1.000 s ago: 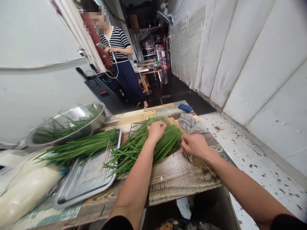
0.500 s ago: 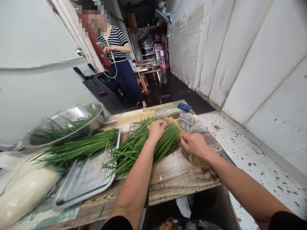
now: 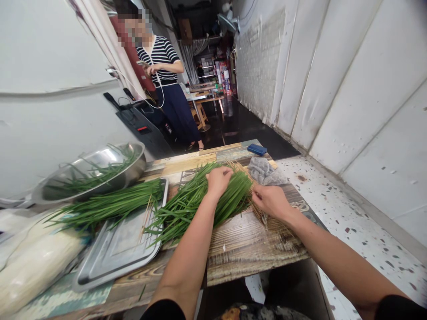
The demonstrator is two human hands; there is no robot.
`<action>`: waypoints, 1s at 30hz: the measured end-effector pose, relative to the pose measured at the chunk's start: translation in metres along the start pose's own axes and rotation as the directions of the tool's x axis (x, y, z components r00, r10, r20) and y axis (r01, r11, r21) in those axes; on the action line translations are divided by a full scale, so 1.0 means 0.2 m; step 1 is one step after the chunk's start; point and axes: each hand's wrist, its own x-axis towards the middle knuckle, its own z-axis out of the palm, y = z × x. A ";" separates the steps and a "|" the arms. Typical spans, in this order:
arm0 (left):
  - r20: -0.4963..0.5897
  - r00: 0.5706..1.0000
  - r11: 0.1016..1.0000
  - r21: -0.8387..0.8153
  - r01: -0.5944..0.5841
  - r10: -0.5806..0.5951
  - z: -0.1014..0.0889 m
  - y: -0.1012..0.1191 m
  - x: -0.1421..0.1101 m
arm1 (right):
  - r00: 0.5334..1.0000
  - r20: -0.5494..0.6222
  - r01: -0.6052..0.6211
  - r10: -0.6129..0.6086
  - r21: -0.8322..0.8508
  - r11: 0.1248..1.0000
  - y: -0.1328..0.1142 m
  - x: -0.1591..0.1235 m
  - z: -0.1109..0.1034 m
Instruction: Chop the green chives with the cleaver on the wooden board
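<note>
Almost nothing has moved: mid-frame, left hand (image 3: 218, 181) over greens (image 3: 187, 200), right hand (image 3: 271, 201) at sticks (image 3: 258, 213), fingers curled, grip unclear; frame left, one bundle (image 3: 116, 200) lies aligned on a tray (image 3: 123, 251), loose greens in a bowl (image 3: 138, 163).

Your right hand (image 3: 272, 202) masks part of the skewers (image 3: 258, 215), grip unclear; your left hand (image 3: 218, 181) covers part of the green stalks (image 3: 233, 195), grip unclear; plastic bag (image 3: 40, 262) runs off the left edge; your sleeves (image 3: 164, 310) are cut at the bottom; goods (image 3: 223, 76) at the back too small to identify.
</note>
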 end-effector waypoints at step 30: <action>0.041 0.999 0.945 -0.326 -0.012 0.027 0.05 -0.10 0.05 | 1.000 0.025 0.011 -0.010 -0.024 1.000 0.00 0.00 0.00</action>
